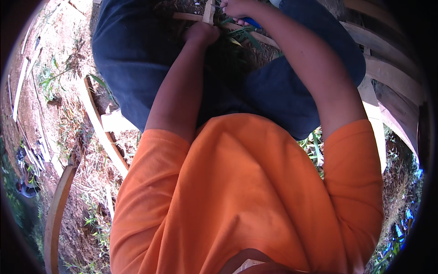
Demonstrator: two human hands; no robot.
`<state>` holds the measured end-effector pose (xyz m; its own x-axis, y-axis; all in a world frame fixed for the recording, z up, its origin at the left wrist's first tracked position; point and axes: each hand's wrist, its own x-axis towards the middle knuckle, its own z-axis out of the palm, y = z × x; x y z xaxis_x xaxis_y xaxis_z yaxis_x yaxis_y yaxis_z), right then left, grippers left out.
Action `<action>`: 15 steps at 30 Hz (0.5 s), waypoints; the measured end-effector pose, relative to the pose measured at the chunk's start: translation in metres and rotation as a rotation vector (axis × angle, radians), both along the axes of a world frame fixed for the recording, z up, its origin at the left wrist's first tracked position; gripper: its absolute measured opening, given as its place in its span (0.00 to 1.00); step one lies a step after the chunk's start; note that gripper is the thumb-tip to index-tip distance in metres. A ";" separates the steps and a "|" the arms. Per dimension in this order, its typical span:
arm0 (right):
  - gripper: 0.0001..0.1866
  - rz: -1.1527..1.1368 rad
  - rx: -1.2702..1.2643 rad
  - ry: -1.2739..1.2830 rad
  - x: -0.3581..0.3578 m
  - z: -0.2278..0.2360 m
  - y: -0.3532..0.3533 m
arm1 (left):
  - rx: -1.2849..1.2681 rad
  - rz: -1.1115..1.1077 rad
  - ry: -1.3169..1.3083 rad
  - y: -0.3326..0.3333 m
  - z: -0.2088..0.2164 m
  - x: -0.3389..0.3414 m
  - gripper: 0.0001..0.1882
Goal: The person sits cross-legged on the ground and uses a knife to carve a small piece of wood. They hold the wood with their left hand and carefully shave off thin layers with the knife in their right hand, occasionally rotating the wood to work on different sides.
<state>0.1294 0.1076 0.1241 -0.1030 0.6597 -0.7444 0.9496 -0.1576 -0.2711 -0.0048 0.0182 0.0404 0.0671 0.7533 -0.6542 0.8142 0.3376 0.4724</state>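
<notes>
At the top of the head view, my left hand (202,34) is closed on a narrow wooden strip (209,13) that points away from me. Most of its fingers are hidden behind the back of the hand. My right hand (238,9) is just to the right, closed around a tool with a blue handle (252,22). The working end of this tool is too small to make out, close to the strip. Another wooden slat (188,16) runs crosswise behind the left hand. Both hands are between my bent knees, low over the ground.
Grass and dry soil lie below. Long wooden strips (98,121) are on the ground at left, with a curved-looking one (58,219) nearer. Several wide boards (392,75) are stacked by my right knee. Blue scraps (401,228) show at the lower right edge.
</notes>
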 end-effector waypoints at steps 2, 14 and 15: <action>0.14 0.130 0.002 -0.093 -0.010 -0.003 0.006 | -0.002 0.000 0.014 0.000 0.001 -0.002 0.30; 0.20 -0.675 0.466 -0.034 -0.027 -0.132 0.018 | 0.072 -0.069 0.035 0.005 0.011 0.008 0.26; 0.21 -0.489 0.392 -0.039 -0.037 -0.108 -0.010 | 0.021 -0.021 0.023 0.001 0.010 -0.001 0.26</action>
<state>0.0922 0.0978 0.0157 0.3021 0.8486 -0.4344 0.8031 -0.4721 -0.3637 -0.0054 0.0190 0.0508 0.0686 0.7656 -0.6397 0.8318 0.3101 0.4604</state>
